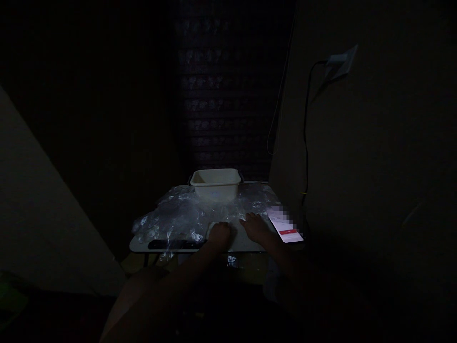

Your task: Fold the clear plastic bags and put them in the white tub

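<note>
In the dim light, my left hand (pixel 219 236) rests low over the front middle of a small table (pixel 141 245), its fingers curled in. A pale sheet-like patch (pixel 210 227) shows beside it; whether the fingers grip anything is hidden. To its right, my right hand (pixel 254 227) lies on the tabletop with the thumb pointing left, apart from the fingers, and nothing visible in it. Crumpled clear plastic (pixel 178 214) spreads over the left and back of the table, reaching close to both hands.
A cream plastic tub (pixel 217 191) stands at the table's back. At the right edge lies a phone (pixel 285 228) with a lit screen. A dark slot (pixel 174 244) runs along the front left edge. A black cable (pixel 306 128) hangs from a wall socket (pixel 344 62).
</note>
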The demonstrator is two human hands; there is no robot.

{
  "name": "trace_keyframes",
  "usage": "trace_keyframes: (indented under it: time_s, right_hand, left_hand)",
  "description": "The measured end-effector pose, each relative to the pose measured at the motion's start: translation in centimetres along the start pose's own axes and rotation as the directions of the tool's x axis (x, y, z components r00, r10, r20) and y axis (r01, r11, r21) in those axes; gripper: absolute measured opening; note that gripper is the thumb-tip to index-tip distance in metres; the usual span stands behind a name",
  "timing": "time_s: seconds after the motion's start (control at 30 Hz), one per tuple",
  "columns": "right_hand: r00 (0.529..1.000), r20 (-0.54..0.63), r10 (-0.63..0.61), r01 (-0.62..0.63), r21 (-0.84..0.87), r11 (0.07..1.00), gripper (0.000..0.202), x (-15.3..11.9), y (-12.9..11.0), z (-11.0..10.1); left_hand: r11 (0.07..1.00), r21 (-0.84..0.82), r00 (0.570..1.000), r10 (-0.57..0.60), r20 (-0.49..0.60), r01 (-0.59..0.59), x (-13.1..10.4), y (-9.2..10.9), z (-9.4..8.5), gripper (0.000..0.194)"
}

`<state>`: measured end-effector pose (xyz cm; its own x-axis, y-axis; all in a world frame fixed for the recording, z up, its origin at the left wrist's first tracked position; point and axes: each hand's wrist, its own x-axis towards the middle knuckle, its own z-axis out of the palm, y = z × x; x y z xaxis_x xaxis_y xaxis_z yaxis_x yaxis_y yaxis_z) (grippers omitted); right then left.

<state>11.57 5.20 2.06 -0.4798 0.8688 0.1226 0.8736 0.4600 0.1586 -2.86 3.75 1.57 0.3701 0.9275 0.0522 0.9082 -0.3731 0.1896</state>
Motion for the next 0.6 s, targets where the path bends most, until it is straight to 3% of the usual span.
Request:
trace_keyframes:
  time_s: [0.17,0.3,0.43,0.6]
  right_hand:
    - [0.998,-0.001,0.060,-0.060,-0.003,0.998,0.030,0.1,0.1,0.0]
    - [1.000,-0.022,0.019,-0.019,0.002,1.000,0.031,-0.1,0.0,0.0]
    - [0.998,-0.053,-0.016,0.015,-0.025,1.000,0.032,-0.5,-0.3,0.3]
    - [0.999,-0.023,0.033,-0.034,-0.042,0.999,0.032,-0.2,-0.1,0.6]
  left_hand:
    - [0.999,0.030,0.999,0.016,-0.042,-0.014,-0.3,0.3,-0.3,0.031]
    - [0.998,-0.002,0.993,0.062,-0.105,-0.062,-0.6,0.7,-0.2,0.042]
    - [1.000,-0.026,0.999,0.014,-0.046,-0.015,-0.6,0.8,0.6,0.047]
    - [1.000,-0.012,1.000,0.022,-0.006,-0.022,-0.6,0.5,0.9,0.050]
